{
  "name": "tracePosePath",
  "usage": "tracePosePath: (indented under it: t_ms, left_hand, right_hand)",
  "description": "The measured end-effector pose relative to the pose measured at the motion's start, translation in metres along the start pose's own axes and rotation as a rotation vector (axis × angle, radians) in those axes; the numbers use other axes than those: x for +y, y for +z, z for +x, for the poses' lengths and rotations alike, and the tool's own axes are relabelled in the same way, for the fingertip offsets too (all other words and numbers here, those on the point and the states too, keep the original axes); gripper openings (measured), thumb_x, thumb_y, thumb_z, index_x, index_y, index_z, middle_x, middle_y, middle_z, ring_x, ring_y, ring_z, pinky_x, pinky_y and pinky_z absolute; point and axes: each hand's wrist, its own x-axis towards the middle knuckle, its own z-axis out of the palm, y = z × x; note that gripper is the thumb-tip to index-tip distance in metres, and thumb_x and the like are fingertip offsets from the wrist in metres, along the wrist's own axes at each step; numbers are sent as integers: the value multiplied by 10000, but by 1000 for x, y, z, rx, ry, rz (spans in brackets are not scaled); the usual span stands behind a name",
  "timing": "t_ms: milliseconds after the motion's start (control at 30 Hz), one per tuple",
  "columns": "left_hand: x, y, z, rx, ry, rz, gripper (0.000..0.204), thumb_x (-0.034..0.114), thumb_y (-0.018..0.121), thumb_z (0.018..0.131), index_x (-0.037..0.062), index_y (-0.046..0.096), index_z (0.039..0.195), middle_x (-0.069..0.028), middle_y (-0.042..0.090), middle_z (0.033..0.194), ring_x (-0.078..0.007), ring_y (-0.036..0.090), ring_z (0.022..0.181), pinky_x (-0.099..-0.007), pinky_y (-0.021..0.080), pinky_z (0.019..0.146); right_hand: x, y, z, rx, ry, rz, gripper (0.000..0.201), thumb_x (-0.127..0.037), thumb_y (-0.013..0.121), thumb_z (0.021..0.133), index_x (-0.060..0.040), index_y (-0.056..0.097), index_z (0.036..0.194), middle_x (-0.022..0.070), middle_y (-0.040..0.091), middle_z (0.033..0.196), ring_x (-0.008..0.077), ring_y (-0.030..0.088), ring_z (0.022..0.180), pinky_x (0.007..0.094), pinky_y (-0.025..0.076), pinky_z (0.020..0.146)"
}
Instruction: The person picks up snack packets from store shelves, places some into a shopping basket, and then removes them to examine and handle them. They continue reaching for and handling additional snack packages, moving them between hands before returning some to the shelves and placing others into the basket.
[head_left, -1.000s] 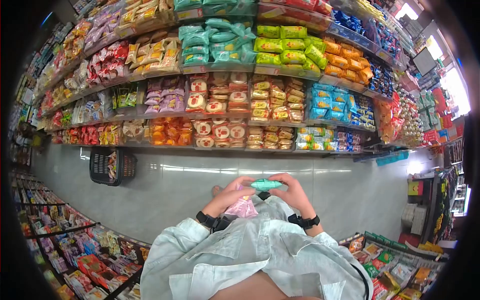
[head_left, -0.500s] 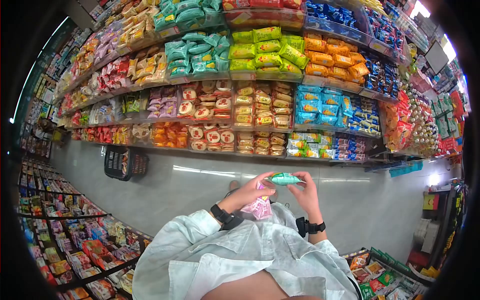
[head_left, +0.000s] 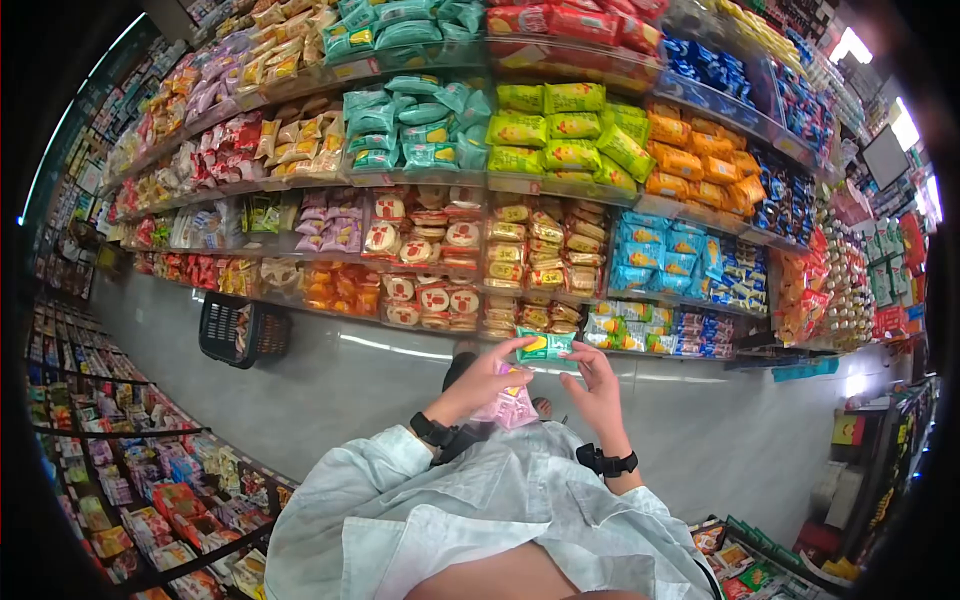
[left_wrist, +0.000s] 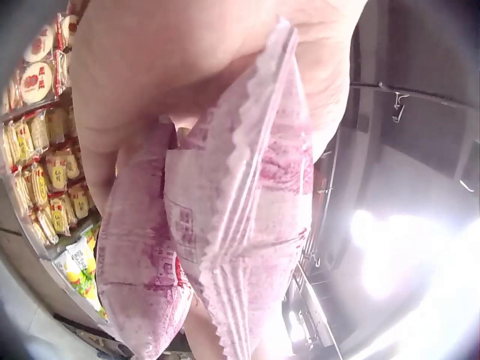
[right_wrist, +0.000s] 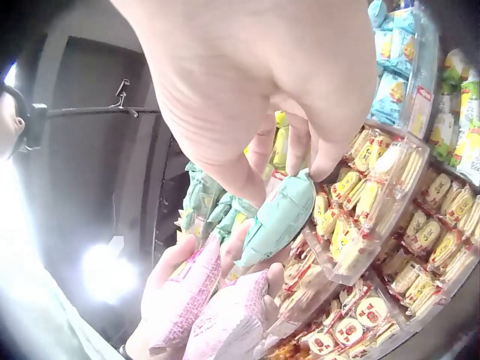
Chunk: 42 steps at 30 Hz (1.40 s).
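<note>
My left hand [head_left: 488, 380] grips two pink-and-white sealed snack packets [left_wrist: 262, 195], which hang from its curled fingers. A puffy teal snack packet [head_left: 545, 346] with a yellow mark lies across its fingertips. On the other side my right hand [head_left: 598, 388] is at the teal packet's right end, fingertips touching it, with the thumb spread lower. In the right wrist view, the teal packet [right_wrist: 279, 214] sits below the right fingers and above the pink packets [right_wrist: 225, 315]. Part of the left fingers is hidden behind the packets.
Tiered shelves of bagged snacks stand ahead, including teal packets [head_left: 425, 120], green packets [head_left: 575, 125] and orange packets [head_left: 690, 150]. A black basket [head_left: 243, 330] with some packets in it is on the grey floor [head_left: 390, 395] to the left. More racks [head_left: 130, 500] lie behind at left.
The teal packet has turned so its yellow-marked face shows, and it has moved slightly up toward the shelves. My right thumb has come away from it. The pink packets stay in my left hand.
</note>
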Motion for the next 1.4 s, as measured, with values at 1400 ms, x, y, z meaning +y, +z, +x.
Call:
tracePosePath:
  t_ms: [1400]
  left_hand:
    - [137,-278,90,33,240,-380,603,103,680,954,13,420,1491,-132,544,1381,-252,583,1292,-389,478,1087]
  right_hand:
    - [-97,222,195,-282,250,-183,520,-66,748,942,8,521,1404,130,672,1305,202,657,1204,365,522,1036]
